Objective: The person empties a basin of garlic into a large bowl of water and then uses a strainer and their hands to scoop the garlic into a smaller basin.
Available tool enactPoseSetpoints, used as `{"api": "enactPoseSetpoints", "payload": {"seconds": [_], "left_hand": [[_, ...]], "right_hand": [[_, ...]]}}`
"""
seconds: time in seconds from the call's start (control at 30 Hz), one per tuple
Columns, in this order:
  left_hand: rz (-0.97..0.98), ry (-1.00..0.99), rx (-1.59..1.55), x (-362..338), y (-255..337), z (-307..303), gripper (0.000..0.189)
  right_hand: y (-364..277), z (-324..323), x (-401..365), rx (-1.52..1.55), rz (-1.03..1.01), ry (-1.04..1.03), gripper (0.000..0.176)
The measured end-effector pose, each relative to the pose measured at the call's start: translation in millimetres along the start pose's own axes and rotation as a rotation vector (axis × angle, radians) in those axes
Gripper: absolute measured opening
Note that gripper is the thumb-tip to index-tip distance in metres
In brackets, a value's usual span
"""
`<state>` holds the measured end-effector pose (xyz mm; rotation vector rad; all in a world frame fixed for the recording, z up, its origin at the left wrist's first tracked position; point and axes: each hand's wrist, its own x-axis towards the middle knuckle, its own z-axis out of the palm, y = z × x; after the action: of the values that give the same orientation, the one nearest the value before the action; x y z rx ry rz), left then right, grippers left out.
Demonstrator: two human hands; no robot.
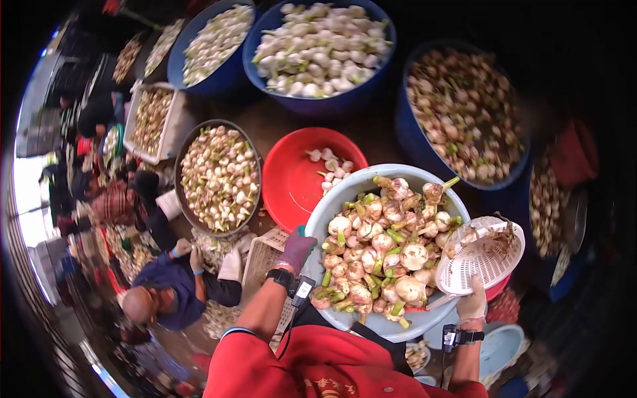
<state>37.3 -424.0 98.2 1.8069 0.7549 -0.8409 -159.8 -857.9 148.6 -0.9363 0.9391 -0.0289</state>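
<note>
A light blue basin (317, 232) full of garlic bulbs (381, 255) with short green stems sits right in front of me. My left hand (296, 251), in a dark purplish glove, is closed on the basin's left rim. A white slotted plastic colander (474, 262) is tilted over the basin's right side, with some brownish debris stuck inside it. My right hand (472, 304) grips the colander by its lower edge; its fingers are partly hidden behind it. Behind the basin stands a red basin (288, 169) with several peeled white garlic bulbs (332, 166) in it.
Blue tubs of garlic (318, 99) line the back, one (458, 119) holding darker bulbs in water. A round dark pan of garlic (219, 179) and a white crate (149, 123) stand left. A person in dark blue (162, 285) sits at the left, with other people beyond.
</note>
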Motion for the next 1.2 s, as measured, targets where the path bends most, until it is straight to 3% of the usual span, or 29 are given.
{"api": "enactPoseSetpoints", "payload": {"seconds": [0.07,0.13,0.17,0.3,0.4,0.43,0.57,0.7,0.8,0.93,1.0,1.2], "left_hand": [[0.015,-0.009,-0.162,-8,-4,-26,0.033],[-0.008,0.017,-0.241,-15,-3,-53,0.034],[-0.04,0.056,-0.253,-19,1,-65,0.034],[-0.12,0.13,-0.385,-34,9,-107,0.035],[-0.149,0.211,-0.37,-33,9,-121,0.036],[-0.166,0.203,-0.408,-51,27,-150,0.037],[-0.14,0.252,-0.568,-49,4,-155,0.036],[-0.2,0.286,-0.762,-56,-26,-164,0.036],[-0.191,0.364,-0.782,-41,-66,-158,0.035],[-0.248,0.291,-0.978,-36,-90,-197,0.03],[-0.243,0.268,-1.035,-13,-124,-209,0.03],[-0.246,0.357,-0.777,29,-157,-276,0.042]], "right_hand": [[-26,40,2,-0.453,-0.088,-0.071,0.041],[-43,92,2,-0.415,-0.077,-0.079,0.031],[-48,121,5,0.033,0.073,0.01,0.033],[-77,204,12,-0.056,0.151,-0.058,0.035],[-77,224,48,-0.16,0.174,-0.14,0.034],[-91,254,32,-0.176,0.195,-0.105,0.033],[-95,309,78,-0.25,0.229,-0.206,0.034],[-104,388,77,-0.426,0.25,-0.317,0.039],[-92,428,90,-0.513,0.279,-0.374,0.04],[-63,494,77,-0.63,0.289,-0.35,0.039],[-39,532,68,-0.649,0.367,-0.46,0.038],[40,599,62,-0.648,0.449,-0.478,0.04]]}}
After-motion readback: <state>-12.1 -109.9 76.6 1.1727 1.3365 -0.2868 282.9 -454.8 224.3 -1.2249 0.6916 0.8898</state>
